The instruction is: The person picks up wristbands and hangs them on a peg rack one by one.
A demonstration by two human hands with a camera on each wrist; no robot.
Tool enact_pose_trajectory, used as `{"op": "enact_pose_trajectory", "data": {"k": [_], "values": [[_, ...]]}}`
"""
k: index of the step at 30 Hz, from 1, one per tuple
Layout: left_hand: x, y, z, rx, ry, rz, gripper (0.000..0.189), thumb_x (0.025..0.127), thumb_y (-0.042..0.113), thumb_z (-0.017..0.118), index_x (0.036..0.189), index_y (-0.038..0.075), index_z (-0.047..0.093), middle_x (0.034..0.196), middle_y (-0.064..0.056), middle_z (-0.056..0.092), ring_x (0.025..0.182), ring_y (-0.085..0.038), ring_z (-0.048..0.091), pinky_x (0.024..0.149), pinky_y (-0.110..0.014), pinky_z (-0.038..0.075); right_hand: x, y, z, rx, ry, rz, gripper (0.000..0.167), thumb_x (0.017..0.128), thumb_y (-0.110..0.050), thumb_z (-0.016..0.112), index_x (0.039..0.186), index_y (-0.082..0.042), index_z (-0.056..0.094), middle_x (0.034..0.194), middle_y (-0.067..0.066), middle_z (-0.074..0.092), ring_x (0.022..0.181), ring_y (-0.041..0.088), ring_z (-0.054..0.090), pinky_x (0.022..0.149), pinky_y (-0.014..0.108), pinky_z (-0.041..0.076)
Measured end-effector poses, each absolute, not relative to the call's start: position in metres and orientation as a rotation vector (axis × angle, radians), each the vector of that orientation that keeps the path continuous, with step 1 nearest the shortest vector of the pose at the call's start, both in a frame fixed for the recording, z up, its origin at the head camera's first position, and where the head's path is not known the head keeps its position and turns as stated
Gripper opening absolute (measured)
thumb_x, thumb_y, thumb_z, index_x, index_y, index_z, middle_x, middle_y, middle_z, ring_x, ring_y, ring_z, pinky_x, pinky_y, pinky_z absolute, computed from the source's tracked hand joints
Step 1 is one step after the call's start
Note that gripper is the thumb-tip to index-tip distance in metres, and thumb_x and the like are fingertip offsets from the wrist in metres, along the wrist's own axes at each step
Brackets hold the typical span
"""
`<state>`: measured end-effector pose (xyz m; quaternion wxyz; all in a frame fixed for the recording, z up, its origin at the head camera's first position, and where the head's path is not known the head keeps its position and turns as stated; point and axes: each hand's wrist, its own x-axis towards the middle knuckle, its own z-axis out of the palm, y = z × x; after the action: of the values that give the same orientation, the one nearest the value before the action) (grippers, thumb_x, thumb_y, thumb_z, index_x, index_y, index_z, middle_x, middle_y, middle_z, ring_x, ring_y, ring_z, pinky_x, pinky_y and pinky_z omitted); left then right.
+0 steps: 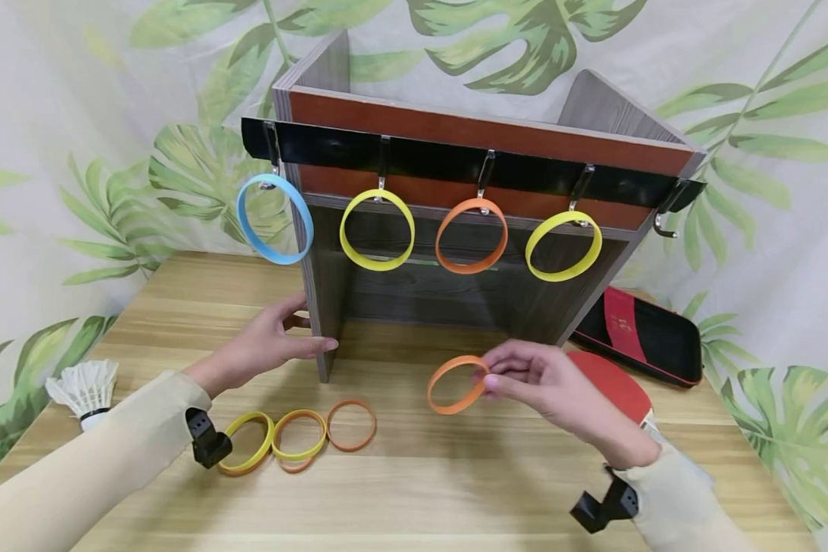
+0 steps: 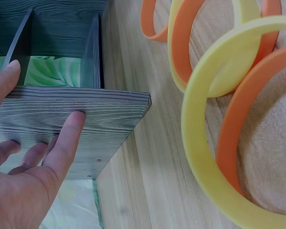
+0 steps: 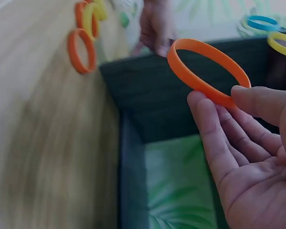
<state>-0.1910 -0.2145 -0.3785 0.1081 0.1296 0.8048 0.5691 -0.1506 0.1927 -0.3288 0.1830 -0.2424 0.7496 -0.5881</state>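
Observation:
My right hand [image 1: 548, 387] pinches an orange silicone wristband [image 1: 436, 383] between thumb and fingertips, above the table and in front of a grey wooden shelf unit. In the right wrist view, this band [image 3: 207, 90] is tilted. My left hand [image 1: 265, 341] grips the left side panel [image 1: 323, 307] of the unit, thumb over its front edge and fingers against the outer face [image 2: 109, 119]. Across the unit's upper front runs a black hook rail [image 1: 435, 157]. From its hooks hang a blue band [image 1: 247, 230], a yellow band [image 1: 379, 266], an orange band [image 1: 471, 268] and another yellow band [image 1: 562, 276].
Several yellow and orange wristbands [image 1: 272, 433] lie overlapping on the wooden table [image 1: 414, 491], front left. A bare hook [image 1: 662, 230] ends the rail at right. A shuttlecock [image 1: 86, 387] stands far left; a red paddle [image 1: 610, 379] and black case [image 1: 672, 349] lie right.

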Motion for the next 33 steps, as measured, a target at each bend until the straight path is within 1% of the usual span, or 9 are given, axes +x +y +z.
{"op": "enact_pose_trajectory", "data": {"k": [2, 5, 8, 10, 13, 17, 21, 28, 33], "values": [[-0.189, -0.215, -0.378, 0.373, 2.372, 1.669, 0.090, 0.094, 0.018, 0.081, 0.166, 0.012, 0.028, 0.156, -0.020, 0.047, 0.136, -0.042, 0.051, 0.090, -0.034, 0.066, -0.149, 0.205, -0.322, -0.725, 2.100, -1.699, 0.022, 0.101, -0.001, 0.066, 0.119, 0.011, 0.062, 0.109, 0.002, 0.080, 0.094, 0.012, 0.078, 0.087, 0.030, 0.067], [-0.188, -0.215, -0.378, 0.364, 2.371, 1.672, 0.089, 0.094, 0.018, 0.080, 0.166, 0.011, 0.029, 0.158, -0.019, 0.046, 0.136, -0.042, 0.051, 0.091, -0.033, 0.066, -0.147, 0.222, -0.310, -0.791, 2.102, -1.760, 0.017, 0.102, 0.004, 0.061, 0.119, 0.006, 0.064, 0.114, 0.003, 0.080, 0.097, 0.014, 0.078, 0.088, 0.031, 0.067], [-0.189, -0.214, -0.378, 0.359, 2.356, 1.685, 0.087, 0.093, 0.017, 0.081, 0.165, 0.009, 0.030, 0.157, -0.021, 0.046, 0.137, -0.042, 0.051, 0.091, -0.034, 0.066, -0.144, 0.238, -0.298, -0.864, 2.101, -1.848, 0.023, 0.102, 0.011, 0.056, 0.118, 0.000, 0.067, 0.116, 0.004, 0.079, 0.101, 0.016, 0.078, 0.089, 0.031, 0.066], [-0.190, -0.213, -0.378, 0.358, 2.354, 1.689, 0.086, 0.093, 0.016, 0.081, 0.164, 0.009, 0.032, 0.155, -0.022, 0.048, 0.137, -0.042, 0.051, 0.091, -0.033, 0.066, -0.144, 0.247, -0.290, -0.902, 2.034, -1.957, 0.030, 0.101, 0.017, 0.050, 0.118, -0.001, 0.067, 0.117, 0.006, 0.079, 0.105, 0.017, 0.077, 0.091, 0.032, 0.066], [-0.191, -0.213, -0.378, 0.351, 2.351, 1.693, 0.085, 0.093, 0.015, 0.080, 0.164, 0.009, 0.033, 0.153, -0.023, 0.049, 0.137, -0.043, 0.050, 0.091, -0.033, 0.066, -0.147, 0.260, -0.281, -1.007, 1.845, -2.143, 0.038, 0.101, 0.023, 0.040, 0.123, 0.004, 0.065, 0.120, 0.013, 0.077, 0.112, 0.022, 0.076, 0.094, 0.034, 0.065], [-0.192, -0.213, -0.378, 0.352, 2.352, 1.691, 0.084, 0.094, 0.016, 0.080, 0.163, 0.008, 0.033, 0.153, -0.024, 0.050, 0.137, -0.043, 0.050, 0.092, -0.033, 0.066, -0.152, 0.272, -0.271, -1.096, 1.573, -2.372, 0.039, 0.102, 0.025, 0.031, 0.128, 0.015, 0.059, 0.124, 0.025, 0.074, 0.117, 0.032, 0.073, 0.097, 0.037, 0.064], [-0.192, -0.214, -0.379, 0.351, 2.354, 1.690, 0.084, 0.094, 0.017, 0.080, 0.163, 0.009, 0.034, 0.153, -0.023, 0.049, 0.137, -0.042, 0.050, 0.092, -0.033, 0.066, -0.156, 0.278, -0.262, -1.098, 1.411, -2.533, 0.035, 0.103, 0.023, 0.031, 0.126, 0.020, 0.057, 0.121, 0.031, 0.072, 0.115, 0.037, 0.074, 0.096, 0.039, 0.064], [-0.190, -0.215, -0.378, 0.331, 2.376, 1.662, 0.078, 0.093, 0.019, 0.082, 0.159, 0.007, 0.041, 0.149, -0.022, 0.053, 0.134, -0.041, 0.053, 0.093, -0.034, 0.066, -0.159, 0.285, -0.253, -1.003, 1.362, -2.690, 0.032, 0.106, 0.017, 0.031, 0.123, 0.018, 0.059, 0.116, 0.030, 0.074, 0.106, 0.037, 0.077, 0.096, 0.040, 0.063], [-0.190, -0.214, -0.378, 0.332, 2.371, 1.670, 0.078, 0.093, 0.017, 0.081, 0.159, 0.007, 0.040, 0.147, -0.024, 0.054, 0.133, -0.040, 0.053, 0.093, -0.035, 0.066, -0.161, 0.289, -0.253, -0.863, 1.444, -2.757, 0.031, 0.105, 0.017, 0.036, 0.121, 0.017, 0.062, 0.114, 0.030, 0.075, 0.099, 0.035, 0.078, 0.092, 0.037, 0.065]]}}
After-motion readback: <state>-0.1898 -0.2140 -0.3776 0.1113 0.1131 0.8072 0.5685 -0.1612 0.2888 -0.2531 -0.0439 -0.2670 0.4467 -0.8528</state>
